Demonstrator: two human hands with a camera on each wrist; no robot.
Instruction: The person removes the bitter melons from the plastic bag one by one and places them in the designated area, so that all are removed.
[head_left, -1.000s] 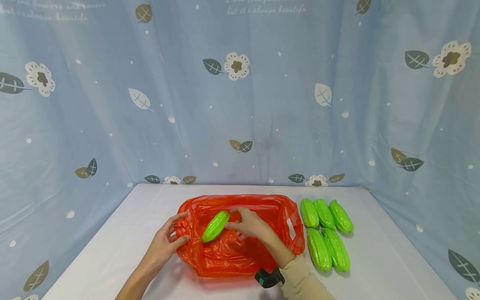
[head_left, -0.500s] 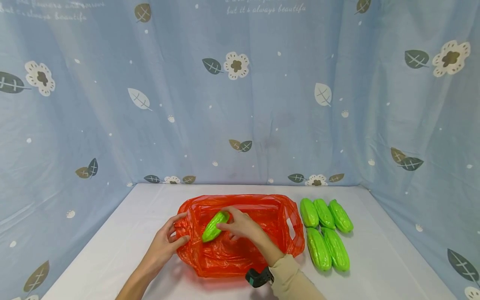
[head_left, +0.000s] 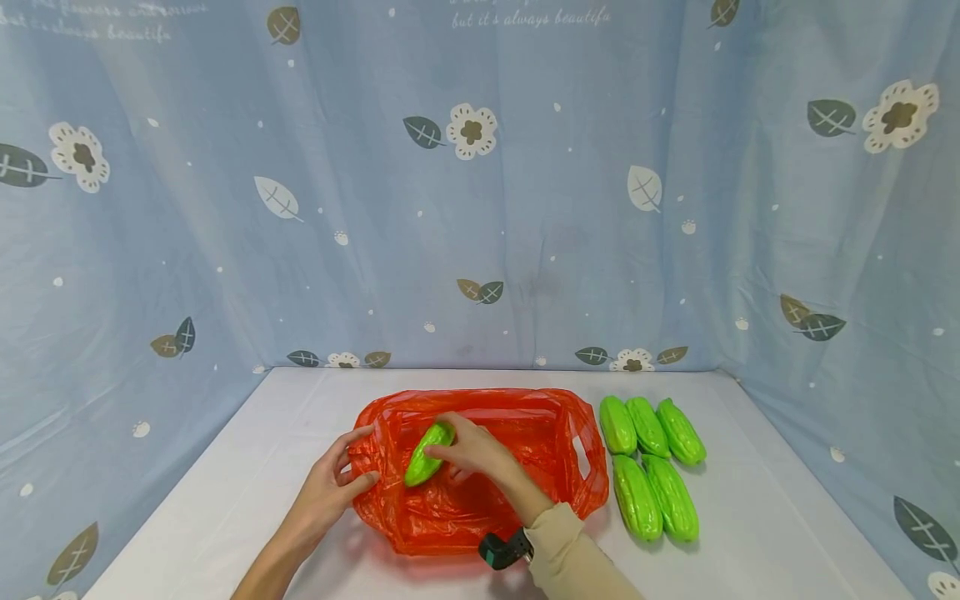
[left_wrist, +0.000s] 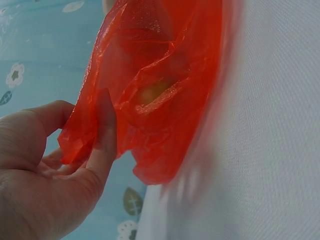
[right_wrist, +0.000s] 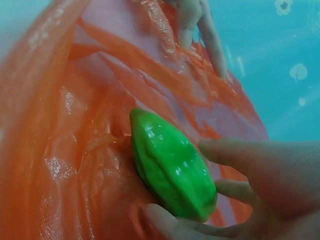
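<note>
A glossy green ribbed vegetable (head_left: 425,460), much like a short cucumber, lies at a slant inside the red plastic bag (head_left: 480,533), toward its left end. My right hand (head_left: 472,450) is around the vegetable's upper end, thumb on one side and fingers on the other. In the right wrist view its ribs and pointed tip show, with the fingers (right_wrist: 167,220) curving round the thick end. My left hand (head_left: 327,482) holds the bag's left end, pinching the thin film between thumb and fingers. Through the film, the left wrist view gives only a blurred yellowish patch.
Several similar green vegetables (head_left: 637,500) lie in two rows right of the bag on the white table (head_left: 757,500). The bag's mouth spreads wide, with a handle hole (head_left: 582,458) at its right end. A blue patterned curtain (head_left: 525,208) surrounds the table's back and sides.
My right hand has moved left onto the green vegetable and closed around its upper end. The vegetable has shifted slightly. My left hand stays on the bag.
</note>
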